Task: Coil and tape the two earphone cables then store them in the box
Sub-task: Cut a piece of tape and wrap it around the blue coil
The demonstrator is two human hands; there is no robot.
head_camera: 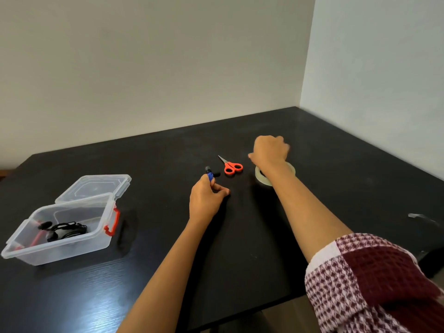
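While the left hand pinches the coiled earphone against unwinding, the right hand hangs curled by the tape roll. Its grip cannot be told.

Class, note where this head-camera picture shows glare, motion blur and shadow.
Head view: glare streaks the table at lower left; the right hand near the tape roll is motion-blurred; the box casts a soft shadow to its right.
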